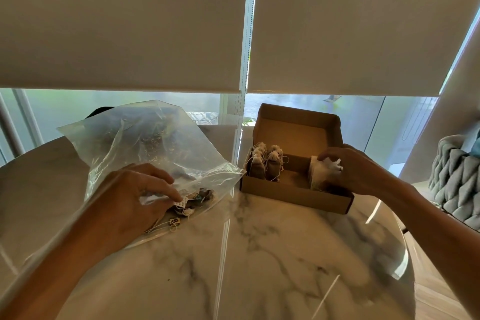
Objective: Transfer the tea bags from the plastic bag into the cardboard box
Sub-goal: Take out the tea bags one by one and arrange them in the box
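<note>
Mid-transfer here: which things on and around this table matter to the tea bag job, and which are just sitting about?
Job:
clear plastic bag
loose tea bags inside it
open brown cardboard box
brown tea bags standing inside
left hand
right hand

Bystanders:
grey knitted pouf
white roller blinds

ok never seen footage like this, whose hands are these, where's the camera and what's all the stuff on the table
There is no machine here. A person wears a wide-angle camera on the head, looking forward and down, so you see that person's own two arms.

They work at a marble table. On its left side lies a clear plastic bag with loose tea bags inside. The left hand is inside the bag, its fingers touching a paper tag.

On the right stands an open cardboard box. Two rows of brown tea bags stand upright at its left end. The right hand holds a pale stack of tea bags at the box's right end.
</note>
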